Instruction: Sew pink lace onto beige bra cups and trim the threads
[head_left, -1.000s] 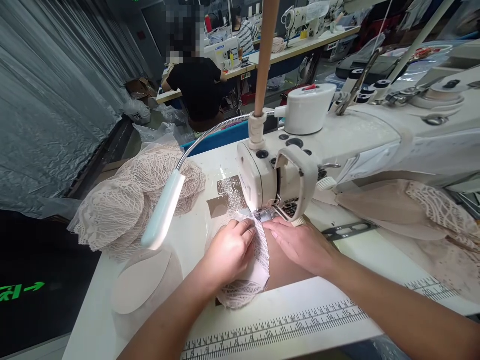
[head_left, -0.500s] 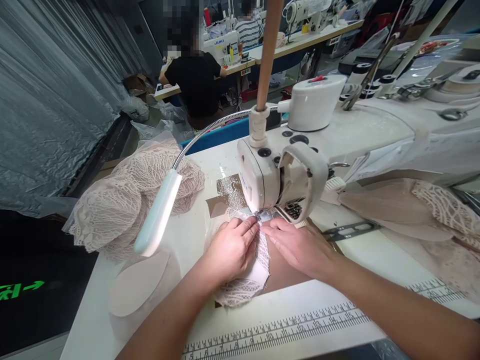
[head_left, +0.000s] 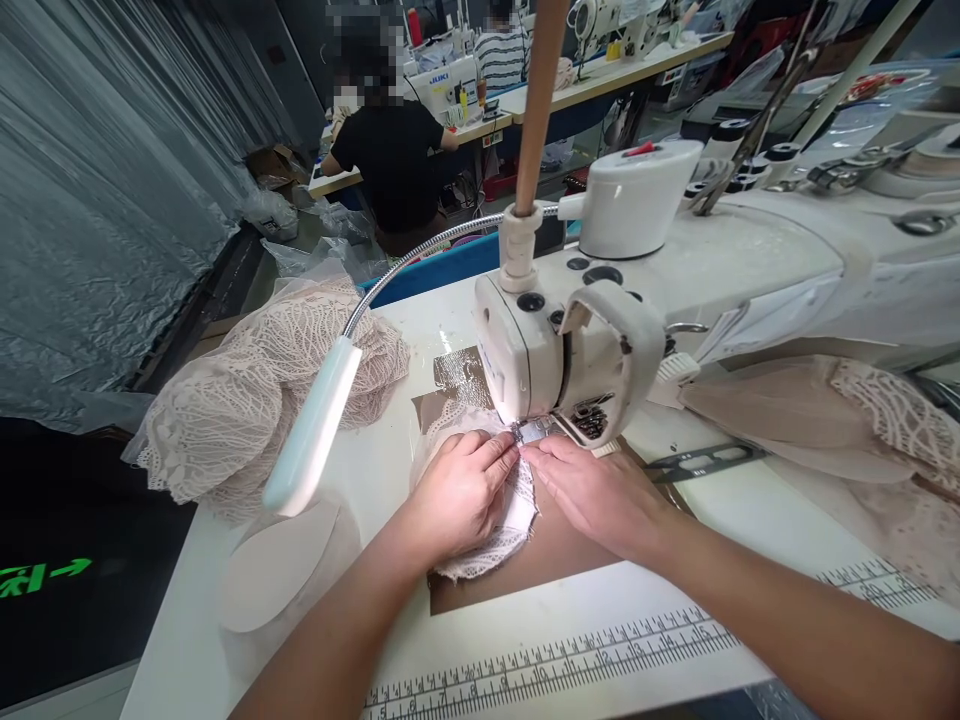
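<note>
Under the head of a white sewing machine (head_left: 570, 350) lies a pale lace piece (head_left: 502, 535). My left hand (head_left: 461, 492) rests flat on top of it with the fingers together, fingertips close to the presser foot (head_left: 529, 432). My right hand (head_left: 592, 490) lies flat on the right side of the lace, its fingertips touching the left hand's at the foot. Both hands press the fabric down on a brown patch (head_left: 555, 560) of the white table (head_left: 180, 640).
A heap of lace pieces (head_left: 240, 400) lies at the left under a gooseneck lamp (head_left: 311, 430). More beige pieces (head_left: 862, 440) lie at the right. Printed rulers (head_left: 570, 655) run along the front edge. A person in black (head_left: 390, 160) sits at a far bench.
The lace piece has fed away from me under the presser foot, baring more of the brown patch in front. Both hands have shifted slightly forward with it.
</note>
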